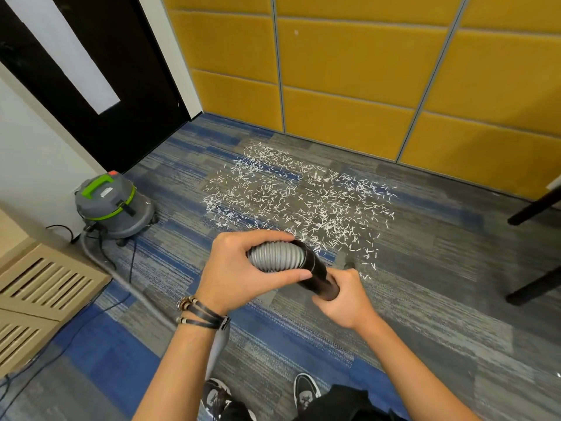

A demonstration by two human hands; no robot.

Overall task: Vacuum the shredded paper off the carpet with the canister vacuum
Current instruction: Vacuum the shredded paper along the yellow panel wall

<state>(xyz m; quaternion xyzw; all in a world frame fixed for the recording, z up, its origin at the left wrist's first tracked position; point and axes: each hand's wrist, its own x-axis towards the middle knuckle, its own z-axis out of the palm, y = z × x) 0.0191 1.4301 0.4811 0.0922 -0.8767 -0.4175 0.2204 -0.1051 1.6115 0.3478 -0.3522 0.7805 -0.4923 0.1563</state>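
The left hand (243,268) wrapped the ribbed grey hose (274,256), seemingly light and bendy. The right hand (346,299) gripped the rigid black tube (318,275), likely the steadier hold, and hid its mouth. Shredded paper (303,202), light and easily scattered, lay just ahead on the carpet (425,299). The canister vacuum (112,202) stood far left.

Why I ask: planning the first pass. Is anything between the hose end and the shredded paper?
Nothing visible: left hand and right hand hold the hose over the shredded paper, at its near edge; furniture legs stand aside.
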